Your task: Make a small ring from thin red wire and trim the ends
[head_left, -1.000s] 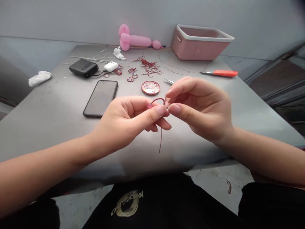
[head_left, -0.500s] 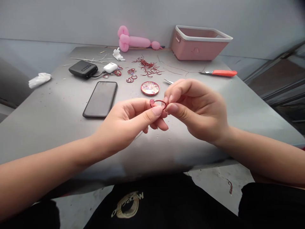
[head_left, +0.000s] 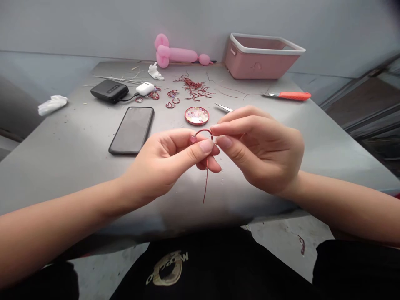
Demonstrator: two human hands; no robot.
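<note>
My left hand [head_left: 175, 160] pinches a small dark red wire ring [head_left: 204, 130] between thumb and fingers. A pink bead [head_left: 193, 138] sits at the ring's left side. From below my left fingers a thin red wire end [head_left: 205, 185] hangs down. My right hand [head_left: 261, 148] meets the ring's right side, its index fingertip and thumb closed in around it. The exact contact there is partly hidden by the fingers. Just beyond the hands lies a round red-rimmed dish [head_left: 196, 116] of pale and pink beads.
Behind the dish are a pile of red wire pieces [head_left: 193, 84] and several finished-looking rings [head_left: 173, 103]. A phone [head_left: 133, 130], black power pack [head_left: 109, 91] and white earphone case [head_left: 145, 88] lie left. Pointed metal tips [head_left: 223, 107], an orange-handled cutter [head_left: 293, 96] and pink bin [head_left: 258, 62] are right.
The ring has turned in my left fingers, its arc now standing higher and the bead shifted left. A loose wire end now shows hanging below. My right fingertips have spread slightly.
</note>
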